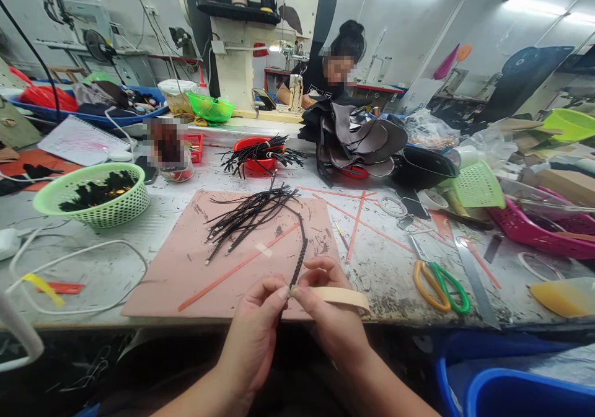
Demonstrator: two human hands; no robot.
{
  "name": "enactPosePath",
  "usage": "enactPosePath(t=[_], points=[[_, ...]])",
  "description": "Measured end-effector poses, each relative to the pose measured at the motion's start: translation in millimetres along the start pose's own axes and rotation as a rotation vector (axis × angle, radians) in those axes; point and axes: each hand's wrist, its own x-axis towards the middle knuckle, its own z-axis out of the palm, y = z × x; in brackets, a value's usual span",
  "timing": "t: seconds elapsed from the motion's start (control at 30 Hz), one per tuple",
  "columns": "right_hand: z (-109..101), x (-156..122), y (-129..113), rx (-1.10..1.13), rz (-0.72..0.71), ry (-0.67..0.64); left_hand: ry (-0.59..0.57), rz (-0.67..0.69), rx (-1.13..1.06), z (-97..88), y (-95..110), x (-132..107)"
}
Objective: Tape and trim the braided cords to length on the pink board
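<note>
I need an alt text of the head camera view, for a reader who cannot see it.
A person's left hand and right hand pinch a black braided cord, with a beige roll of tape by the right hand. Ahead, more black cords lie on a pinkish board; scissors lie to the right.
</note>
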Motion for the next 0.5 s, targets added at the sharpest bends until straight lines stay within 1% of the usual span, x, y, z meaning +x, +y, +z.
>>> enactPosePath(t=[0.07,0.17,0.23,0.3,0.33,0.4,0.47,0.5], points=[[1,0,-2,-0.027,0.010,0.027,-0.023,0.097,0.124,-3.0,0,1],[-1,2,-5,-0.097,0.048,0.036,-0.110,0.303,0.388,-9.6,5,1],[-3,3,-8,-0.200,0.091,-0.009,-0.179,0.408,0.529,-13.4,10,0],[-7,5,-10,-0.325,0.082,-0.066,-0.239,0.463,0.625,-15.6,17,-1],[-8,5,-11,-0.379,0.051,-0.089,-0.256,0.470,0.660,-16.0,19,-1],[-10,6,-12,-0.449,-0.044,-0.120,-0.255,0.422,0.702,-16.2,22,-1],[-10,5,-12,-0.470,-0.126,-0.144,-0.216,0.295,0.662,-15.5,23,0],[-10,5,-11,-0.469,-0.154,-0.152,-0.192,0.215,0.605,-14.9,22,0]])
